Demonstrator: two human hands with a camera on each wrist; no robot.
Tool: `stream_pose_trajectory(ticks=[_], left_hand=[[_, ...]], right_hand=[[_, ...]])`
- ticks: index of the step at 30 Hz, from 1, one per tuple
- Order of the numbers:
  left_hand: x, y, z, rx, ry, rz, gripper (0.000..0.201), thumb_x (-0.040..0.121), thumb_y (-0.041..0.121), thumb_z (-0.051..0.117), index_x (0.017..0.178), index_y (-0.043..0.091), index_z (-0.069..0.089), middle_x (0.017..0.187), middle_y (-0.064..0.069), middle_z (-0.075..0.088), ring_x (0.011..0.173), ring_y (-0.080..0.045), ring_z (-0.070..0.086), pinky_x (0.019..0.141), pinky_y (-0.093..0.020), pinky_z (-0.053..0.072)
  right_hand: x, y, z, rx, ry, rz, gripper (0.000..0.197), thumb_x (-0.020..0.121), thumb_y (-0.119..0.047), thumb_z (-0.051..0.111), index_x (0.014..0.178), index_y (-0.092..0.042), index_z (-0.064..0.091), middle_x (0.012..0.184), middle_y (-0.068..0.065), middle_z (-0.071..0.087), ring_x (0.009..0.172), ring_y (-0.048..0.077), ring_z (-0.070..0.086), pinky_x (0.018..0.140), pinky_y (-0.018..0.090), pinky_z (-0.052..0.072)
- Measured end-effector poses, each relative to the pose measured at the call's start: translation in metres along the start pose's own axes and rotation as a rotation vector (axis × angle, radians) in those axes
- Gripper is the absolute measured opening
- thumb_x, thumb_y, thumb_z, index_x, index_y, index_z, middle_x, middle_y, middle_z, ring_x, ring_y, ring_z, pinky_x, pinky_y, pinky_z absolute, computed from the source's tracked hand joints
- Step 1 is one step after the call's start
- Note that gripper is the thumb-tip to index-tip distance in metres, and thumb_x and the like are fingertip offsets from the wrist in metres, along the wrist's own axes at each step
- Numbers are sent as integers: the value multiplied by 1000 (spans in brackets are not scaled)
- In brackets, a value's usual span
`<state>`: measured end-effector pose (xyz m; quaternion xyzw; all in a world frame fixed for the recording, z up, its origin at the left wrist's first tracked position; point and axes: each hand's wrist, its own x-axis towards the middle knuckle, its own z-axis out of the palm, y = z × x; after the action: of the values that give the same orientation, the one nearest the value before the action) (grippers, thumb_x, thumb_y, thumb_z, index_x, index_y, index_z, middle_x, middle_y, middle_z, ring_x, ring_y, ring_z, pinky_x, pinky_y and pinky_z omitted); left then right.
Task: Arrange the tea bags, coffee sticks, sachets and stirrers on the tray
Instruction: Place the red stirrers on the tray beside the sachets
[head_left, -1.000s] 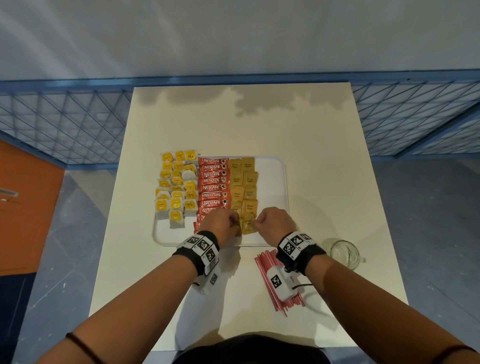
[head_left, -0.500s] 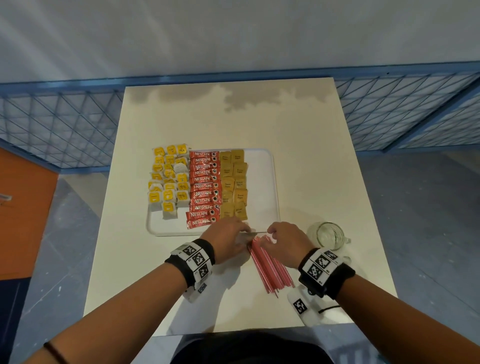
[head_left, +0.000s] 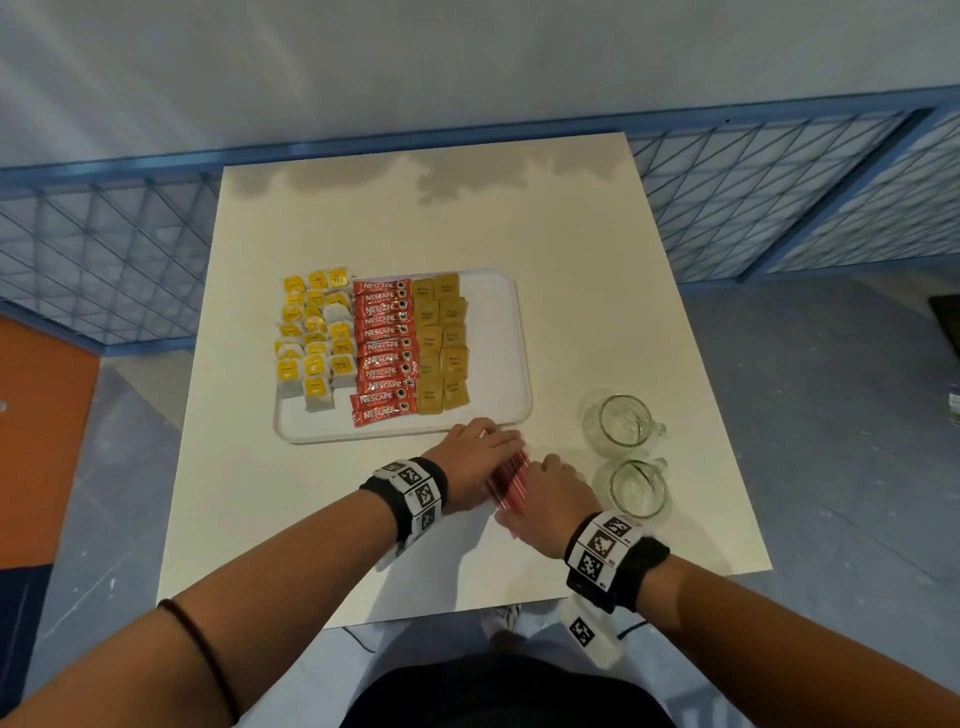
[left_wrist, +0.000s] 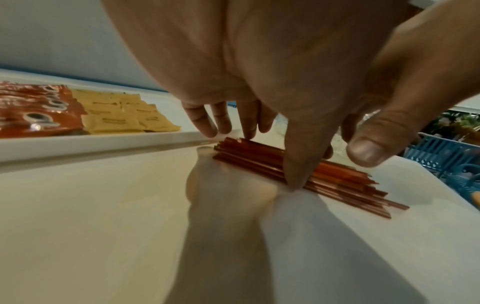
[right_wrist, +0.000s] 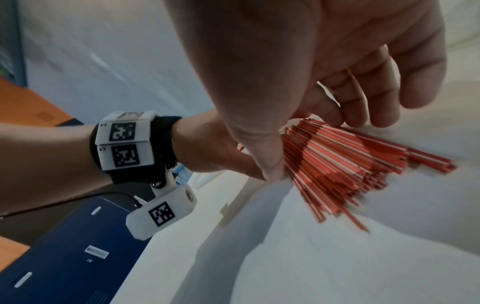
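Observation:
On the white tray (head_left: 496, 338) lie three columns: yellow tea bags (head_left: 314, 338) on the left, red coffee sticks (head_left: 384, 351) in the middle, tan sachets (head_left: 441, 343) beside them. The tray's right strip is bare. A bundle of red stirrers (head_left: 511, 480) lies on the table just in front of the tray's near right corner. My left hand (head_left: 488, 452) grips its far end, thumb (left_wrist: 298, 164) on the near side and fingers (left_wrist: 221, 123) beyond the stirrers (left_wrist: 259, 156). My right hand (head_left: 545, 475) curls round the near end, where the stirrers (right_wrist: 337, 164) fan out.
Two empty glass mugs (head_left: 618, 421) (head_left: 636, 488) stand on the table right of my right hand. The white table (head_left: 571, 249) has bare surface behind and left of the tray. A blue mesh fence (head_left: 104, 249) runs behind the table.
Both hands left the sachets on the tray and came back to the stirrers in front of it. The loose fan of stirrers is now gathered into a tighter bundle between them.

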<state>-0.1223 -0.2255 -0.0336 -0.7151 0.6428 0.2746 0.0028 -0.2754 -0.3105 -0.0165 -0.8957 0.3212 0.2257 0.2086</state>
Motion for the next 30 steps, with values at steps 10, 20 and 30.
stream_pose_trajectory(ticks=[10,20,30], left_hand=[[-19,-8,26,57,96,-84,54,87,48,64,136,25,59,131,-4,56,127,-30,44,108,-46,37],[-32,0,32,35,74,-273,33,102,39,47,127,21,59,119,-4,58,108,-26,54,90,-35,43],[-36,0,35,105,33,-312,26,106,29,42,123,14,54,119,-7,59,104,-26,58,86,-36,47]], right_hand=[[7,3,11,-66,29,-227,69,78,-63,69,124,-15,52,122,6,50,108,28,51,94,41,48],[22,5,16,-240,55,-409,33,95,-30,63,121,-11,56,121,11,56,107,32,54,87,42,46],[34,-3,6,-357,51,-599,21,95,-9,47,111,-5,60,104,16,62,90,34,61,70,42,44]])
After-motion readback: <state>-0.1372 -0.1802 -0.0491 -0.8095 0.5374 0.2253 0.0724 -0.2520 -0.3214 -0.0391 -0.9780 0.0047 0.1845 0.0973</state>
